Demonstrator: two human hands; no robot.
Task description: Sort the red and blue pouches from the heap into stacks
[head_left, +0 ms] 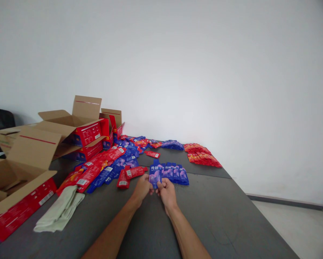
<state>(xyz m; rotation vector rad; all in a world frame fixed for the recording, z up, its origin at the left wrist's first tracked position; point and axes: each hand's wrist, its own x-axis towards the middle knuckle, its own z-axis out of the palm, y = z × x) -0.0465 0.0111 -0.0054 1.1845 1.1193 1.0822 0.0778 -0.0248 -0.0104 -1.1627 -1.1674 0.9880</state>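
Between my two hands is a blue pouch (pixel 155 175) with purple artwork and white lettering, its spout end pointing away from me. My left hand (pixel 144 186) pinches its lower left edge, and my right hand (pixel 166 190) grips its lower right side with the thumb on the front. Just to the right lies a row of overlapping blue pouches (pixel 176 173), next to the held one. Two red pouches (pixel 134 172) lie on the dark table left of my left hand.
Opened cardboard boxes (pixel 87 133) stand at the left. Beside them spreads a mixed pile of red and blue pouches (pixel 96 167). A pale folded cloth (pixel 59 210) lies near the front left. Overlapping red-orange pouches (pixel 203 158) and a blue stack (pixel 172 145) lie toward the wall.
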